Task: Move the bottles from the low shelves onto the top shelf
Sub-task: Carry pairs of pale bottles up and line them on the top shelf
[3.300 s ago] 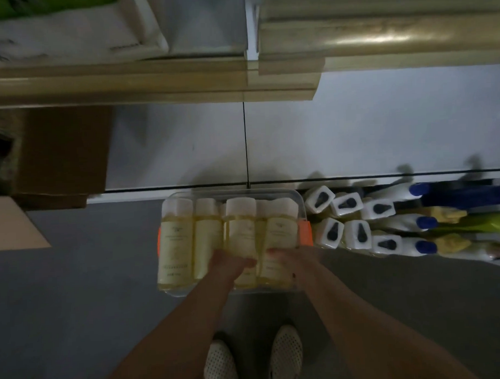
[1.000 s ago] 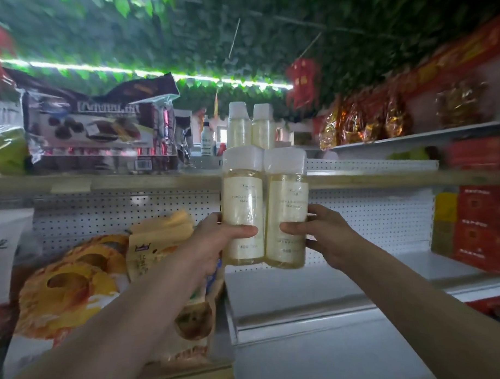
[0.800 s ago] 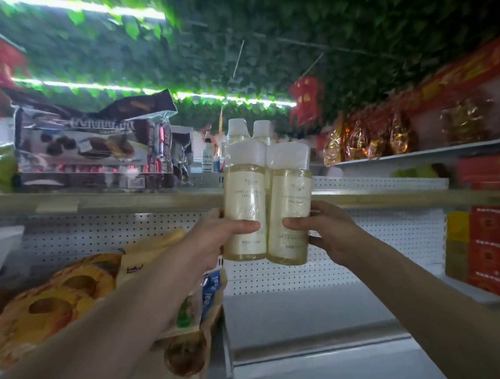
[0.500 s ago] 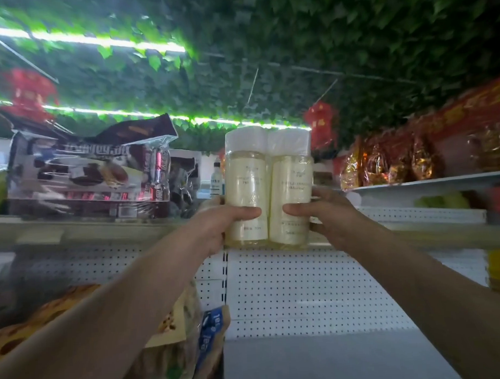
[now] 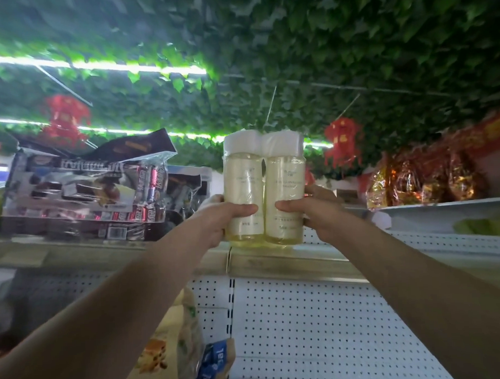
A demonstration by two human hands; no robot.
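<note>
- Head view, tilted upward; lower shelves out of frame.
- Left bottle (image 5: 244, 195): pale yellow liquid, white cap, upright, base at the front edge of the top shelf (image 5: 288, 263); whether resting on that edge or held just above it, not determinable. Label print too small to read.
- Right bottle (image 5: 284, 195): same kind, upright, touching the left bottle side by side; base level with its neighbour at the shelf's front edge. Caps wrapped in clear film.
- Left hand (image 5: 216, 219): curled round the left bottle, thumb across the front of the label, remaining fingers hidden behind the bottle.
- Right hand (image 5: 317, 212): curled round the right bottle, thumb across the front, other fingers mostly hidden behind it.
- Both forearms bare, entering from the bottom corners, cut off by the frame.
- Snack boxes (image 5: 84, 195): dark packs in clear wrap, stacked on the top shelf toward its left end, near the bottles but apart; lettering blurred.
- Pegboard back panel (image 5: 304, 315): white, perforated, below the top shelf.
- Snack bags (image 5: 175, 348): below the top shelf at lower centre, partly covered by the left forearm, bottom cut off.
- Foil-wrapped goods (image 5: 421, 180): red and gold, on a neighbouring shelf at right, blurred.
- Leaf-covered ceiling (image 5: 295, 60) with light strips (image 5: 97, 65) and red hanging ornaments (image 5: 340, 143); detail soft.
- Area behind the bottles on the top shelf hidden by them.
</note>
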